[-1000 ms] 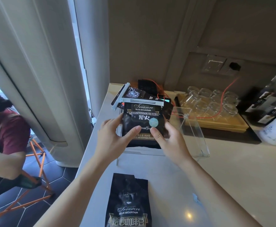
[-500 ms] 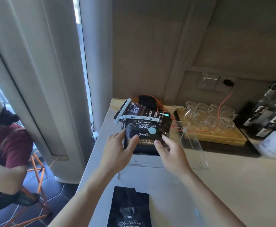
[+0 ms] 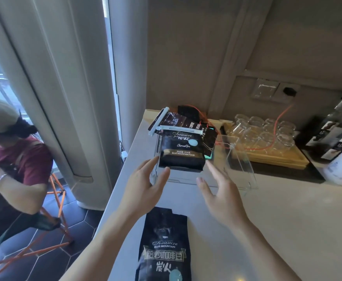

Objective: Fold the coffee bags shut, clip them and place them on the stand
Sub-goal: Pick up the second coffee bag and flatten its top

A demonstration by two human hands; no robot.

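Note:
A black coffee bag with a white clip across its folded top stands upright in the clear acrylic stand. Behind it leans another clipped black bag. My left hand hovers just in front of the stand's left side, fingers spread, holding nothing. My right hand is open too, a little below and right of the front bag, apart from it. A third black coffee bag lies flat and unclipped on the counter between my forearms.
A wooden tray of several glasses stands to the right of the stand, with an orange cable over it. Bottles stand at the far right. A tall white unit is on the left, a seated person beyond the counter's left edge.
Both hands held the front clipped bag a second ago, lowered it into the stand, then let go and drew back toward me with fingers spread.

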